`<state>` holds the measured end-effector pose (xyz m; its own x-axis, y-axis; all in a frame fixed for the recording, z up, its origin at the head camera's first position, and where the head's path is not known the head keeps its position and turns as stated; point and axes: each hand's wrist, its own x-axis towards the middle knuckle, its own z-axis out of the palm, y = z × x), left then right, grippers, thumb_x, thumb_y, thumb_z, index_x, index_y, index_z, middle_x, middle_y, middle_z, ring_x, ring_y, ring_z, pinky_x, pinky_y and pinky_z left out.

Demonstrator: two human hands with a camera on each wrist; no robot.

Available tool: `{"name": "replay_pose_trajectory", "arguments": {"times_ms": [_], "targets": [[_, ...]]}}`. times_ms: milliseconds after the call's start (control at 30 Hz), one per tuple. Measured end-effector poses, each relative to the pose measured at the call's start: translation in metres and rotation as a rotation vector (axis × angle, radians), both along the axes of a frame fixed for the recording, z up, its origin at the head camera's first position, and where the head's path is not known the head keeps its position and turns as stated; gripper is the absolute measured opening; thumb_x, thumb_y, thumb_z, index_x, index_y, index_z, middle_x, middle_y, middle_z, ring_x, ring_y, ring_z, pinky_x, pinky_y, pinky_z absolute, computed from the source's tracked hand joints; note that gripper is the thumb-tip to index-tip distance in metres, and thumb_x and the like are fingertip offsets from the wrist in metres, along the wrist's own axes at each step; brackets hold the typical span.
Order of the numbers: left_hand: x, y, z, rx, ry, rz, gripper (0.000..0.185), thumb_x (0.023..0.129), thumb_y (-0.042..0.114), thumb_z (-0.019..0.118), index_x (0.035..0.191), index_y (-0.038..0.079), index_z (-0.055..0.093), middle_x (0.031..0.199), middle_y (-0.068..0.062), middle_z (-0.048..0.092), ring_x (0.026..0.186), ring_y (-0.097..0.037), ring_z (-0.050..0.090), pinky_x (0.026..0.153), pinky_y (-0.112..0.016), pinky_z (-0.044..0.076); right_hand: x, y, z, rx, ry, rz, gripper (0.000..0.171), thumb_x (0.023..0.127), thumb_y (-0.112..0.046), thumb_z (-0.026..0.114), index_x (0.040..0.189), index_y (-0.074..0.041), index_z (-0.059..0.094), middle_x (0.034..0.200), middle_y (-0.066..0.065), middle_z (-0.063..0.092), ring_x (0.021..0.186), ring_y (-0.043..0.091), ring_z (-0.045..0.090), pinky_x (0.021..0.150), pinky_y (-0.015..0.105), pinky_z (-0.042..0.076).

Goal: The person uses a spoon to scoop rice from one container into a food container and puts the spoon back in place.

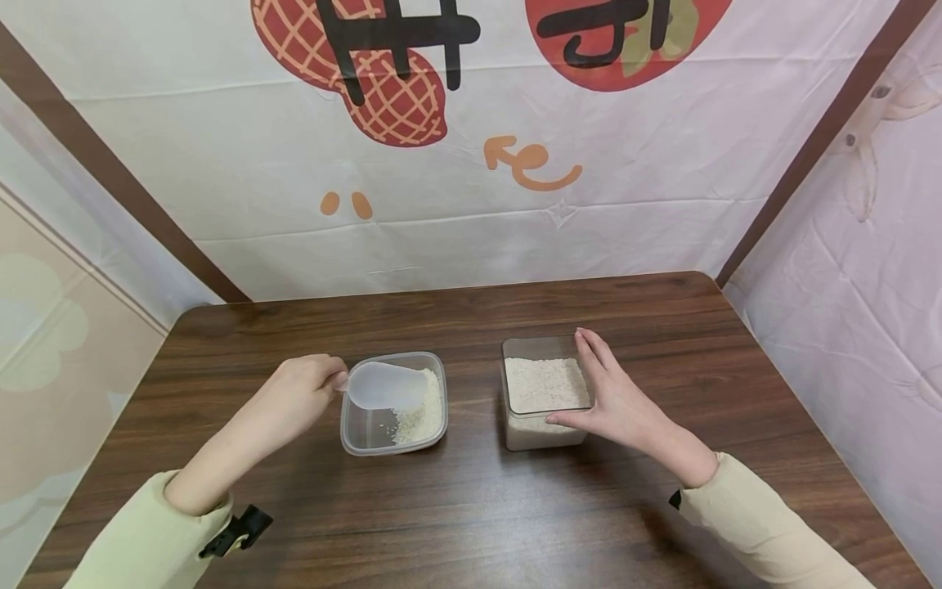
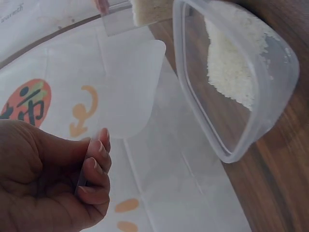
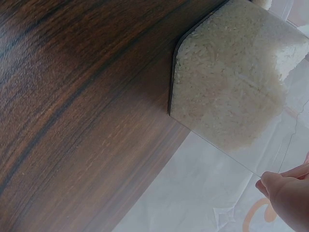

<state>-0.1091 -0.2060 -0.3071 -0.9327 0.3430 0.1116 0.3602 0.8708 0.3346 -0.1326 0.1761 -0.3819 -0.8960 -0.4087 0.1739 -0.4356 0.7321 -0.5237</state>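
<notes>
My left hand [image 1: 298, 397] pinches the short handle of a translucent white scoop [image 1: 383, 386]. The scoop is over a small clear plastic container [image 2: 181, 48], its tip pointing right; no grains show in it. Inside that container, white rice [image 1: 427, 421] is heaped toward the right side. To the right stands a taller clear rice storage box [image 1: 526, 413], filled well up with rice [image 1: 548, 384]. My right hand [image 1: 621, 405] grips this box at its right side, thumb at the front rim and fingers reaching to the back corner.
Both containers stand on a dark brown wooden table [image 1: 471, 507], a hand's width or more apart. A white printed cloth [image 1: 456, 245] hangs behind the table's far edge, with more cloth on both sides. A black strap [image 1: 239, 532] sits at the left sleeve.
</notes>
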Motion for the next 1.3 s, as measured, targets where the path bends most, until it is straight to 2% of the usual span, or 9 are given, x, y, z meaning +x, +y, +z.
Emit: {"name": "replay_pose_trajectory", "arguments": {"times_ms": [700,1300], "targets": [[-0.008,0.026,0.031,0.027,0.029,-0.043,0.015,0.088,0.003,0.051,0.077,0.008,0.060,0.071,0.000,0.050,0.068,-0.017,0.045,0.062,-0.032,0.037,0.000,0.000,0.000,-0.001,0.008,0.000,0.115,0.066,-0.058,0.071,0.144,0.001,0.010,0.147,0.015,0.013,0.130,0.032,0.028,0.099,0.047,0.032],[-0.018,0.053,0.048,0.047,0.043,-0.077,0.016,0.087,0.001,0.049,0.077,0.005,0.061,0.072,-0.001,0.051,0.070,-0.018,0.045,0.063,-0.031,0.037,-0.001,0.000,0.000,0.001,0.015,0.006,0.115,0.066,-0.058,0.071,0.142,0.004,0.012,0.147,0.018,0.014,0.130,0.034,0.028,0.099,0.048,0.031]]}}
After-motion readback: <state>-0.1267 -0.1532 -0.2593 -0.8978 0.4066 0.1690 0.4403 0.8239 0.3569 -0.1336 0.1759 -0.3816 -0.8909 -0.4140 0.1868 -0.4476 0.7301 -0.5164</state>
